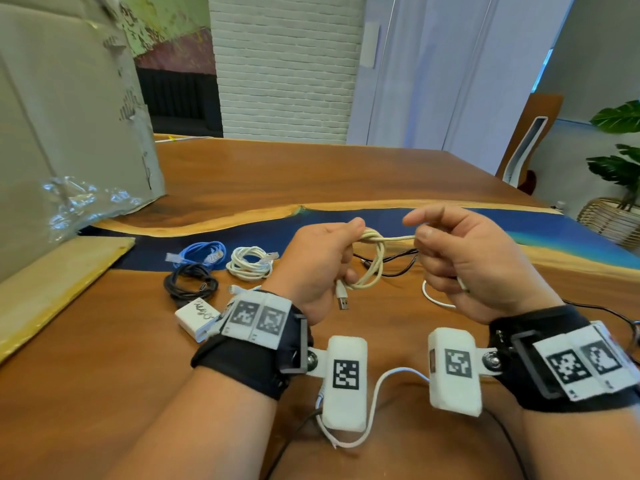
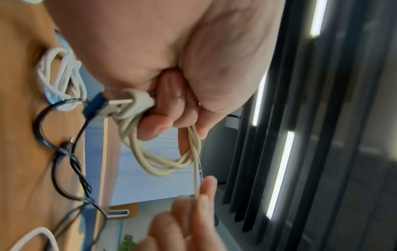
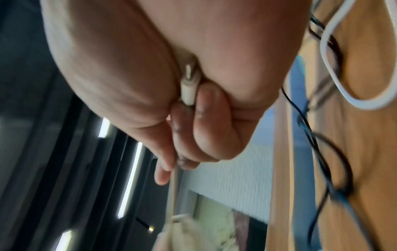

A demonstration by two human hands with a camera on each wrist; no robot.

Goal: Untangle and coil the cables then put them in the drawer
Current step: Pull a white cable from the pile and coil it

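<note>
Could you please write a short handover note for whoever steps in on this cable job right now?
Left hand grips the cream USB cable as a coil, its USB plug dangling. Right hand pinches the cable's free end, pulled taut between the hands.
On the table: blue cable, white cable and black cable lie coiled; a thin black cable and a white lead lie loose.
Left: finish this coil, coil the loose ones, stow all. No drawer in view.

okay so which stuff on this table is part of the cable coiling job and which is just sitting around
Part of the job:
cream USB cable, held by left hand and right hand
blue cable
white cable coil
black cable coil
loose black cable

Just lying about:
white charger
cardboard box
potted plant
</note>
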